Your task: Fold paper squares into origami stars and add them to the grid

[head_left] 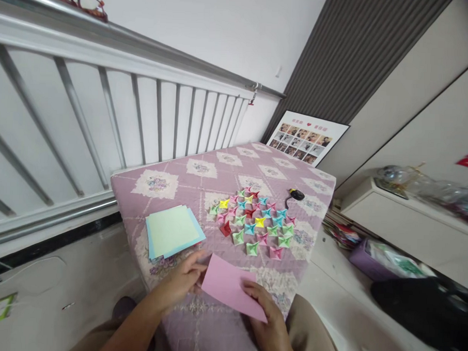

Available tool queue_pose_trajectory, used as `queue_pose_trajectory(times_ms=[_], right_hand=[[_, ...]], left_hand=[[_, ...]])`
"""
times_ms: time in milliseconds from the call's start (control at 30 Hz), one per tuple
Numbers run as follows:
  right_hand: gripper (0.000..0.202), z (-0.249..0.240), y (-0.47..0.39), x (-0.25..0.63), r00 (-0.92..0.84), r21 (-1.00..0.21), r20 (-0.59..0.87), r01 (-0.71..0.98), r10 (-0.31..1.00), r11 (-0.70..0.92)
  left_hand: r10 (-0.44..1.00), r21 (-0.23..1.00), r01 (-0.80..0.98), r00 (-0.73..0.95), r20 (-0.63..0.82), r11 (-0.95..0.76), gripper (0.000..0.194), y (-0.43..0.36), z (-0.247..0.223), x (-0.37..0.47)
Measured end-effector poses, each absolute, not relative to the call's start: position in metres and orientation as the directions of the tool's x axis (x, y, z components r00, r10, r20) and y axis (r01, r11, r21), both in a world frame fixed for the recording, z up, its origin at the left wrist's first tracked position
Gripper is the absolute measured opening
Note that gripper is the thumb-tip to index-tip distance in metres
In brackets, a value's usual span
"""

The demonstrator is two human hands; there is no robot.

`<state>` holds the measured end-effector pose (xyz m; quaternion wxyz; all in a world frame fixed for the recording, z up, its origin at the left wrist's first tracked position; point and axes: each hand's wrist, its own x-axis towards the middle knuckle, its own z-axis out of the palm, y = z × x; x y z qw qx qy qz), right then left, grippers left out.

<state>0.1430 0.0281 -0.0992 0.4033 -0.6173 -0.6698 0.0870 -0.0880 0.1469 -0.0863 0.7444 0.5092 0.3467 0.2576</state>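
A sheet of pink paper (227,284) is held tilted above the near part of the cloth-covered table. My right hand (270,319) grips its right side, fingers on top. At the left edge, my left hand (187,274) has its fingers curled against the sheet, their tips partly hidden behind it. Just beyond my left hand lies a stack of square paper (173,230), pale green on top with blue showing beneath. Several small folded paper pieces (251,220) in pink, green, yellow, blue and red stand in loose rows past the sheet.
A floral pink tablecloth (226,172) covers the table. Toward its right side lies a small black object with a cord (295,195). A white radiator (143,114) runs along the left, with glasses (76,2) on top. A photo board (307,139) leans at the far end.
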Motion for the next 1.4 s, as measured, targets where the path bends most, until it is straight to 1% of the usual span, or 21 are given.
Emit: queue_pose_trajectory(times_ms=[67,100,167,233,300,333,433,500,600,667,733,867,933,1033,1167,1233,1300,1400], right_hand=[[0.016,-0.099,0.028,0.141,0.142,-0.65,0.416,0.738,0.898,0.184],[0.016,-0.099,0.028,0.14,0.16,-0.66,0.407,0.732,0.899,0.169],[0.016,-0.099,0.028,0.139,0.166,-0.667,0.391,0.729,0.905,0.155],[0.017,-0.098,0.028,0.139,0.131,-0.663,0.374,0.73,0.918,0.166],[0.016,-0.097,0.027,0.14,0.07,-0.655,0.363,0.729,0.929,0.201],[0.014,-0.097,0.027,0.14,0.032,-0.648,0.363,0.727,0.931,0.228],[0.012,-0.097,0.028,0.141,-0.071,-0.603,0.382,0.736,0.921,0.307],[0.015,-0.098,0.028,0.141,-0.113,-0.55,0.404,0.763,0.908,0.34],[0.021,-0.096,0.027,0.141,-0.105,-0.488,0.423,0.811,0.9,0.324],[0.021,-0.093,0.025,0.14,-0.072,-0.488,0.407,0.825,0.91,0.284],[0.015,-0.091,0.022,0.139,-0.057,-0.511,0.369,0.822,0.928,0.254],[0.015,-0.093,0.02,0.14,-0.065,-0.545,0.304,0.807,0.95,0.229],[0.017,-0.097,0.02,0.14,-0.02,-0.548,0.312,0.813,0.95,0.197],[0.022,-0.105,0.022,0.139,0.129,-0.579,0.319,0.811,0.939,0.085],[0.029,-0.109,0.028,0.134,0.274,-0.669,0.23,0.741,0.934,-0.053],[0.039,-0.11,0.032,0.133,0.319,-0.688,0.233,0.721,0.919,-0.076],[0.048,-0.111,0.035,0.133,0.344,-0.683,0.237,0.724,0.909,-0.096],[0.053,-0.112,0.039,0.134,0.35,-0.663,0.198,0.736,0.916,-0.138]], left_hand=[[0.767,0.979,0.096,0.609,-0.199,0.177,0.058,0.147,-0.09,-0.094],[0.784,0.985,0.166,0.603,-0.146,0.055,0.059,0.145,-0.09,-0.097],[0.791,0.938,0.277,0.612,-0.005,-0.208,0.061,0.14,-0.09,-0.1],[0.758,0.852,0.323,0.64,0.124,-0.412,0.061,0.134,-0.09,-0.101],[0.734,0.78,0.343,0.647,0.208,-0.523,0.059,0.13,-0.091,-0.1],[0.723,0.753,0.35,0.65,0.233,-0.557,0.055,0.129,-0.092,-0.098],[0.674,0.695,0.349,0.69,0.264,-0.629,0.028,0.129,-0.094,-0.095],[0.643,0.66,0.367,0.73,0.233,-0.655,0.013,0.128,-0.094,-0.094],[0.637,0.609,0.437,0.756,0.151,-0.662,0.012,0.127,-0.091,-0.092],[0.648,0.598,0.471,0.754,0.109,-0.648,0.012,0.126,-0.088,-0.092],[0.659,0.607,0.487,0.748,0.082,-0.628,0.01,0.125,-0.086,-0.092],[0.706,0.672,0.51,0.708,0.026,-0.536,0.008,0.128,-0.084,-0.092],[0.762,0.715,0.542,0.648,-0.021,-0.442,0.018,0.129,-0.084,-0.09],[0.821,0.738,0.59,0.564,-0.087,-0.327,0.035,0.13,-0.085,-0.087],[0.857,0.707,0.644,0.505,-0.104,-0.294,0.063,0.128,-0.089,-0.082],[0.868,0.68,0.671,0.485,-0.103,-0.295,0.068,0.127,-0.091,-0.08],[0.875,0.643,0.704,0.473,-0.108,-0.301,0.07,0.126,-0.091,-0.079],[0.877,0.584,0.745,0.467,-0.114,-0.321,0.069,0.126,-0.09,-0.078]])
